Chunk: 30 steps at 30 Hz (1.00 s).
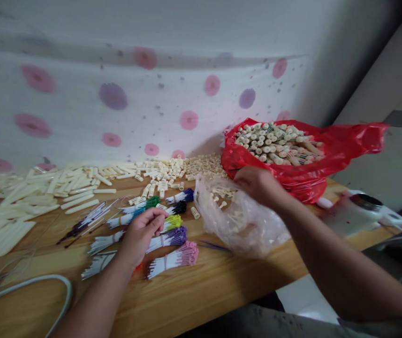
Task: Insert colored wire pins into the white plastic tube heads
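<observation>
My left hand [145, 231] hovers over bundles of thin white sticks with coloured tips, its fingers curled in a pinch. Whether anything small is between those fingers I cannot make out. Near it lie the yellow-green bundle [173, 223], a purple bundle [177, 236] and a pink bundle [188, 253], each banded together. My right hand [257, 183] is closed above a clear plastic bag [246, 234], close to the front of a red plastic bag [341, 141]. Its fingertips are mostly hidden, and what they hold is unclear. Small cream pieces show in the clear bag.
Cream plastic tubes [79, 205] lie heaped at the left, with small slotted cream parts [167, 176] piled along the back. Cream pieces [274, 141] fill the red bag. A white device [355, 211] with a dark round top stands right. A pale cable [60, 279] curves at front left.
</observation>
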Tool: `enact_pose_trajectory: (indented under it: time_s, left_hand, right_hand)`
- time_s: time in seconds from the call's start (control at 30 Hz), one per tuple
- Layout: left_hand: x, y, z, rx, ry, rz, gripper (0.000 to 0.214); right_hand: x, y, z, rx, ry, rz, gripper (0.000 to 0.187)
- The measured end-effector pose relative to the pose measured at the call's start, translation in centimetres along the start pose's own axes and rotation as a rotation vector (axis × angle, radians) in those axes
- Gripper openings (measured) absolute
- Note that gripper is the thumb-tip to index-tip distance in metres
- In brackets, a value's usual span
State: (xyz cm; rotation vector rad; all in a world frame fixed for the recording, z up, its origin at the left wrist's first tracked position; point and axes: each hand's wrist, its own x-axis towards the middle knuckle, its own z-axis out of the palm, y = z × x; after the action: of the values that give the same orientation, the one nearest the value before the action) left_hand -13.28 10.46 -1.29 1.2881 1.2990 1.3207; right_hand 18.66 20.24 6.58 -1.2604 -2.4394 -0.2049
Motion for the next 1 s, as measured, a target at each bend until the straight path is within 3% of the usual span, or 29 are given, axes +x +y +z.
enact_pose_trajectory:
  time_s: [0.03,0.07,0.17,0.27,0.6,1.0]
  left_hand:
    - [0.0,0.0,0.0,-0.013,0.023,0.005,0.022]
    - [0.1,0.1,0.0,-0.022,0.042,0.006,0.022]
    - [0.0,0.4,0.1,-0.031,0.073,0.002,0.020]
    - [-0.1,0.7,0.3,-0.029,0.077,-0.002,0.020]
    - [0.0,0.2,0.0,0.013,0.015,-0.010,0.024]
    - [0.0,0.1,0.1,0.028,-0.014,-0.008,0.023]
  right_hand:
    - [0.0,-1.5,1.6,0.016,-0.203,-0.046,0.023]
    - [0.1,-2.7,3.2,0.024,-0.269,-0.059,0.023]
    - [0.2,-4.3,7.4,0.017,-0.330,-0.037,0.024]
    - [0.2,-4.1,9.3,0.017,-0.347,0.010,0.027]
    - [0.1,-3.8,9.7,0.067,-0.355,0.153,0.020]
    - [0.2,-3.2,11.0,0.057,-0.276,0.252,0.014]
